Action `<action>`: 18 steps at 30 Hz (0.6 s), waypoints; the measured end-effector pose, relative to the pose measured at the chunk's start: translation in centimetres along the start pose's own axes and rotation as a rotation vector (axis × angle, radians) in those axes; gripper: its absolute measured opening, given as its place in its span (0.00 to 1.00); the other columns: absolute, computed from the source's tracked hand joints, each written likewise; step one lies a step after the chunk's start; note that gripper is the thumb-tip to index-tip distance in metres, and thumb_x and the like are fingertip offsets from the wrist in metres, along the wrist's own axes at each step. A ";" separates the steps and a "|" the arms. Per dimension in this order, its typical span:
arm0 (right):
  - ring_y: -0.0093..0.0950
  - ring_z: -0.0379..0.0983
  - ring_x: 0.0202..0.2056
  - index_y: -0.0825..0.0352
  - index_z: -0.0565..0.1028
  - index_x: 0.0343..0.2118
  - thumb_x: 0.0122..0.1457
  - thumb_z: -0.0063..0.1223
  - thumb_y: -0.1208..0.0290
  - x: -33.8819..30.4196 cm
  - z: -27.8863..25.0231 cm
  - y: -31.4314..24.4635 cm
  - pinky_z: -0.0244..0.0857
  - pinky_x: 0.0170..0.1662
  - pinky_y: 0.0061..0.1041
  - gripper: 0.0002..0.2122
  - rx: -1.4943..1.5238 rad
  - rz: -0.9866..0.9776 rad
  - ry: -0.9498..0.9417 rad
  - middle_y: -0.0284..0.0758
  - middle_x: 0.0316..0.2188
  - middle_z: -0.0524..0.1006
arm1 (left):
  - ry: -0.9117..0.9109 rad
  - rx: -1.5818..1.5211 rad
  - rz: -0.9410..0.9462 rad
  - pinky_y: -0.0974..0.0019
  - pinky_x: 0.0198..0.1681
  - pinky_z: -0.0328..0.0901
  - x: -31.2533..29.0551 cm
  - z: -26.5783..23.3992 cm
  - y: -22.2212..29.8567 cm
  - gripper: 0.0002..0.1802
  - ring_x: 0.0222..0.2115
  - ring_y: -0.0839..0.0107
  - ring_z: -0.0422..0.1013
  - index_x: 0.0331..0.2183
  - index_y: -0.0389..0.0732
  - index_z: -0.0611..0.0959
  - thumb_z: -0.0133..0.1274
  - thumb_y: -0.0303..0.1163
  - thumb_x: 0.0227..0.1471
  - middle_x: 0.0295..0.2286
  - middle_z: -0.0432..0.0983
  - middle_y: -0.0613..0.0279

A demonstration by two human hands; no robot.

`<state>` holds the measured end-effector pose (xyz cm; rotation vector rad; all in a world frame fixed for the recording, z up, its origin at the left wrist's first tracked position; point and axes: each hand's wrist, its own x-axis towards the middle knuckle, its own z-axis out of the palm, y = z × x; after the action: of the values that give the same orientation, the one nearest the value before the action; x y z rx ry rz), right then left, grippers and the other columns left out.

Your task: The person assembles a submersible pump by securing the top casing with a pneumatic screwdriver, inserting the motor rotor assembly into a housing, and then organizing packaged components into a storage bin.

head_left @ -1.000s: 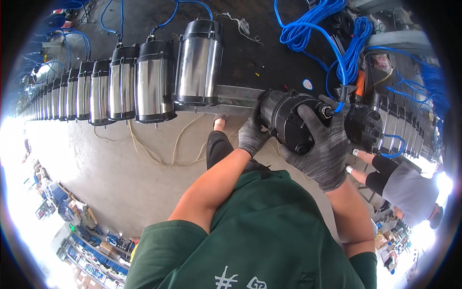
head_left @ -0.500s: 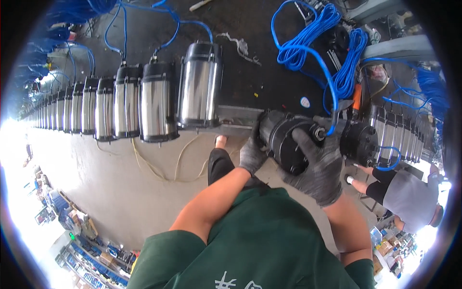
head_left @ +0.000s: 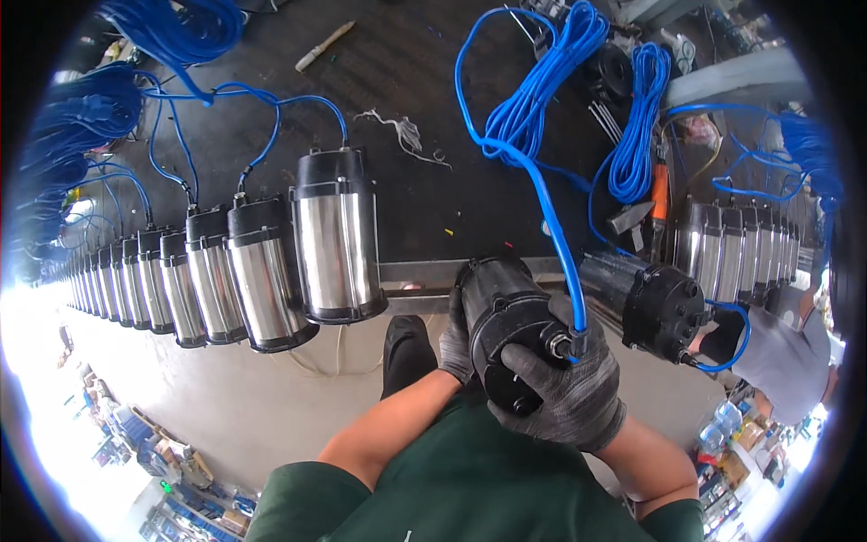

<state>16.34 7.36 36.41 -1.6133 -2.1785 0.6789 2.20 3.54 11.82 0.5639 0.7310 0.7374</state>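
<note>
1. The left hand, in a grey glove, is gripping the left side of a dark cylindrical unit. Its fingers are clamping onto the casing, though the unit is hiding some of them.
2. The right hand, gloved too, is holding the same unit by its near end. The thumb is lying across the round black face and the fingers are closing around the right side, so yeah, clamped on.
3. The unit itself is sitting at the near edge of the dark surface, tilting so its round end is facing the wearer. Can't tell how much weight the surface is taking.
4. A thick blue cable is running from the fitting by the right hand up to a big blue coil. A smaller coil is hanging out just right of that one.
5. Just right of the hands, a second dark unit is lying on its side.
6. Off left, a long row of silver cylinders is standing along the edge, with a shorter row standing over on the right.
7. An orange-handled hammer is lying below the smaller coil, and a wooden-handled brush is lying far back.
8. A co-worker in a grey shirt is showing at far right.
</note>
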 end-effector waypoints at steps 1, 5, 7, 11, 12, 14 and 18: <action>0.52 0.70 0.53 0.49 0.79 0.51 0.39 0.74 0.55 0.0 -0.1 0.1 0.70 0.54 0.49 0.31 0.004 0.016 -0.010 0.50 0.55 0.69 | -0.005 -0.077 -0.021 0.56 0.66 0.59 0.2 -0.2 -0.1 0.22 0.61 0.60 0.64 0.59 0.47 0.76 0.46 0.37 0.65 0.58 0.70 0.55; 0.53 0.70 0.53 0.50 0.80 0.50 0.37 0.75 0.56 0.3 -0.3 0.3 0.70 0.54 0.51 0.31 0.017 0.028 -0.012 0.50 0.54 0.70 | 0.061 -0.823 -0.236 0.54 0.68 0.55 0.2 -1.8 -1.0 0.30 0.63 0.57 0.61 0.63 0.47 0.71 0.46 0.48 0.64 0.61 0.67 0.54; 0.54 0.72 0.52 0.53 0.79 0.47 0.33 0.78 0.56 0.8 -0.2 0.6 0.71 0.52 0.50 0.33 -0.014 -0.024 -0.004 0.54 0.54 0.69 | -0.052 -0.502 -0.153 0.52 0.70 0.51 0.4 -2.1 -1.5 0.42 0.64 0.54 0.59 0.67 0.48 0.64 0.45 0.64 0.61 0.64 0.63 0.53; 0.54 0.72 0.51 0.53 0.79 0.48 0.32 0.78 0.56 0.5 0.2 0.3 0.71 0.52 0.50 0.33 -0.029 0.004 0.004 0.54 0.54 0.69 | -0.102 -0.267 -0.079 0.50 0.70 0.52 0.4 -0.9 0.6 0.48 0.64 0.51 0.59 0.67 0.47 0.62 0.45 0.70 0.59 0.64 0.62 0.51; 0.54 0.72 0.51 0.53 0.79 0.48 0.32 0.78 0.56 0.5 0.5 0.2 0.71 0.52 0.50 0.33 -0.015 0.002 0.026 0.54 0.54 0.70 | -0.098 -0.280 -0.080 0.49 0.70 0.52 0.4 -0.7 0.9 0.48 0.64 0.51 0.59 0.67 0.47 0.62 0.45 0.71 0.58 0.64 0.62 0.51; 0.54 0.72 0.51 0.53 0.79 0.48 0.32 0.78 0.56 0.4 0.6 0.1 0.71 0.52 0.50 0.33 -0.001 -0.006 0.048 0.54 0.54 0.70 | -0.070 -0.409 -0.116 0.49 0.70 0.53 0.1 -0.5 1.7 0.48 0.64 0.50 0.59 0.67 0.47 0.62 0.44 0.71 0.59 0.64 0.62 0.50; 0.54 0.72 0.51 0.52 0.78 0.50 0.33 0.78 0.57 0.1 0.4 -0.1 0.71 0.52 0.51 0.35 -0.017 -0.016 0.052 0.54 0.53 0.70 | -0.204 -0.026 0.049 0.51 0.69 0.55 -0.1 -1.5 1.2 0.44 0.64 0.52 0.60 0.67 0.46 0.63 0.45 0.65 0.61 0.63 0.63 0.50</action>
<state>16.06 7.35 36.12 -1.6025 -2.1632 0.6092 0.59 4.50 11.76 0.6252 0.5194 0.7217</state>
